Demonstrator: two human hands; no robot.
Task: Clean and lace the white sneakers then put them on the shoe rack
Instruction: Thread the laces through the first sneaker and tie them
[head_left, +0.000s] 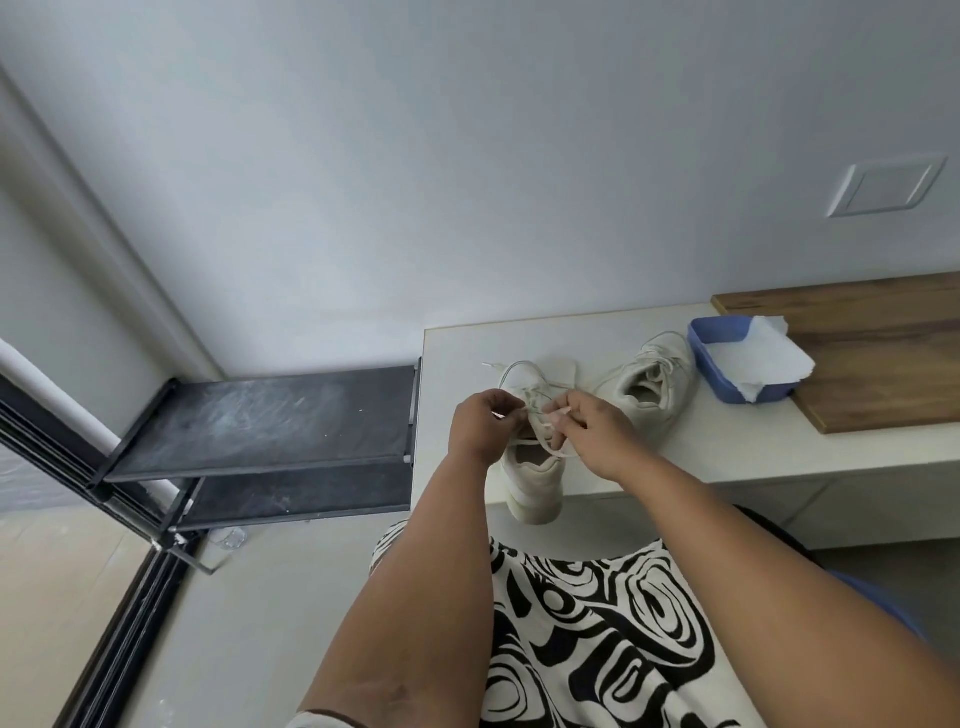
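Right, I've got my left hand (480, 426) and right hand (592, 431) both pinching lace (543, 441) over the near sneaker (535, 483) (heel toward me, for reach); its mate (649, 384) waits at two o'clock; rack (260, 421) at nine.

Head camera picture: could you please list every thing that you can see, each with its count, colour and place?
sneaker being laced: one, white, near edge of the counter, heel hanging over the edge
lace: one, white, on that sneaker, pinched by both hands
second sneaker: one, white, on the counter, right of the first
counter: one, cream, right of the shoe rack
tub: one, blue, on the counter beside the second sneaker
paper towel: one, white, lying in the tub and over its rim
wooden board: one, brown, right end of the counter
shoe rack: one, black, dusty shelves, left of the counter
wall plate: one, white, on the wall, upper right
left hand: one, pinches the lace
right hand: one, pinches the lace
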